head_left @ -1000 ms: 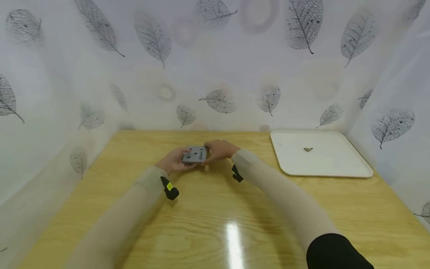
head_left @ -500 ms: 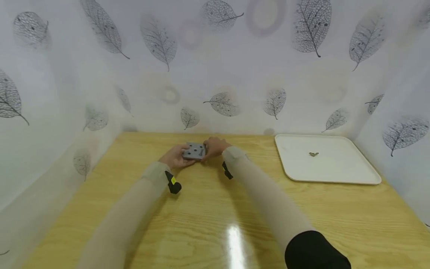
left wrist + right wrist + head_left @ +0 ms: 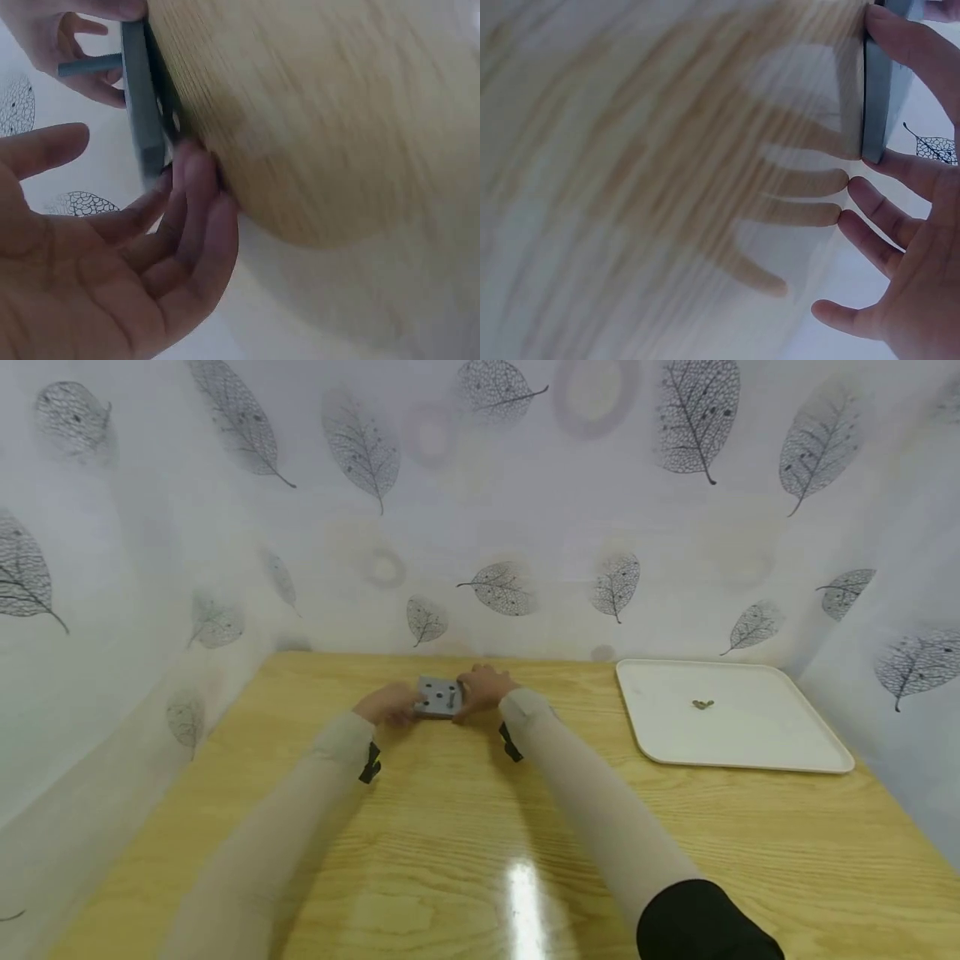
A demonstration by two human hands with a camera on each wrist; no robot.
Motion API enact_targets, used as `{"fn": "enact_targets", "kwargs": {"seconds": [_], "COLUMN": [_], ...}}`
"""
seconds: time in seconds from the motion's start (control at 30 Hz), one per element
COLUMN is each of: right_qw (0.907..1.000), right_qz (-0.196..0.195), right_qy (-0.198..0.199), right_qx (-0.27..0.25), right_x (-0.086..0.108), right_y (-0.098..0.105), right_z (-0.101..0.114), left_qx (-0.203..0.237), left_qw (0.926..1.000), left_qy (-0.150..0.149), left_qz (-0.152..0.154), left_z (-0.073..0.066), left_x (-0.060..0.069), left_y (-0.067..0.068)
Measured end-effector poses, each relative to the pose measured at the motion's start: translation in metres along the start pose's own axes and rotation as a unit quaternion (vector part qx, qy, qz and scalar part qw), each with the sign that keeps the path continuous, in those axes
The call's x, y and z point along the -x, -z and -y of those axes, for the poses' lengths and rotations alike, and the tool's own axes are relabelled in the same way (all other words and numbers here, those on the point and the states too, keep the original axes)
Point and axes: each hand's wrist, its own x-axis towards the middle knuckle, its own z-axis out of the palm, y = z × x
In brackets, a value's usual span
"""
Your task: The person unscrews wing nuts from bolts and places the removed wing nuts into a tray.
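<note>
A square grey plate [image 3: 432, 703] with several round holes lies low at the table's far side, between both hands. From its top stands a short grey peg [image 3: 88, 65], close to the right hand. My right hand [image 3: 483, 687] holds the plate, thumb and index finger on opposite edges; its other fingertips touch the tabletop in the right wrist view. At the opposite end, my left hand [image 3: 127, 262] has its thumb off the plate, while loosely bent fingertips lie at or just under its edge. A dark strip shows beneath the plate [image 3: 139, 105] there; whether that end is raised, I cannot tell.
A white tray [image 3: 675, 743] stands at the right of the wooden table [image 3: 420, 852], with a small brass-coloured piece, like a wing nut [image 3: 702, 704], on it. Leaf-patterned curtains [image 3: 322, 568] enclose the table's back and sides.
The left hand's thumb has come off the plate's top, and that hand has turned and drawn slightly left. The plate sits lower, close to the table, with the right hand still gripping it.
</note>
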Motion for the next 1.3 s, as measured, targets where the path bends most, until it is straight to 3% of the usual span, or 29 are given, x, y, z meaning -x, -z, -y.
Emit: {"fn": "enact_targets", "kwargs": {"seconds": [0.07, 0.1, 0.2, 0.3, 0.37, 0.53, 0.7, 0.93, 1.17, 1.3], "right_qw": [1.0, 0.9999, 0.9999, 1.0, 1.0, 0.9999, 0.9998, 0.9998, 1.0, 1.0], "right_qz": [-0.004, -0.004, -0.004, -0.001, 0.001, 0.003, 0.006, -0.001, 0.001, -0.004], "right_qy": [-0.003, -0.003, -0.001, 0.003, 0.004, 0.01, 0.016, 0.016, 0.006, 0.003], "right_qx": [-0.009, -0.012, -0.012, -0.008, -0.007, 0.0, -0.008, -0.006, 0.008, 0.004], "right_x": [-0.001, -0.002, -0.001, 0.004, 0.008, 0.016, 0.018, 0.01, 0.006, 0.006], "right_y": [-0.002, -0.002, -0.003, 0.001, 0.004, 0.012, 0.015, 0.008, 0.004, 0.003], "right_z": [-0.003, -0.004, -0.004, -0.002, 0.0, 0.005, 0.008, 0.007, 0.012, 0.009], "left_qx": [-0.103, -0.151, -0.283, -0.361, -0.388, -0.393, -0.375, -0.366, -0.322, -0.323], "left_qw": [0.9933, 0.9852, 0.9461, 0.9128, 0.9018, 0.9047, 0.9174, 0.9231, 0.9431, 0.9424], "left_qy": [-0.029, -0.05, -0.105, -0.146, -0.156, -0.15, -0.123, -0.105, -0.072, -0.075], "left_qz": [-0.044, -0.063, -0.117, -0.123, -0.11, -0.071, -0.049, -0.053, -0.045, -0.041], "left_z": [0.0, 0.0, 0.0, -0.001, -0.001, -0.001, -0.003, 0.005, 0.008, 0.011], "left_x": [0.0, -0.001, -0.006, -0.012, -0.016, -0.021, -0.022, -0.028, -0.023, -0.03], "left_y": [0.001, 0.001, 0.001, 0.001, 0.0, 0.0, 0.002, 0.009, 0.013, 0.011]}}
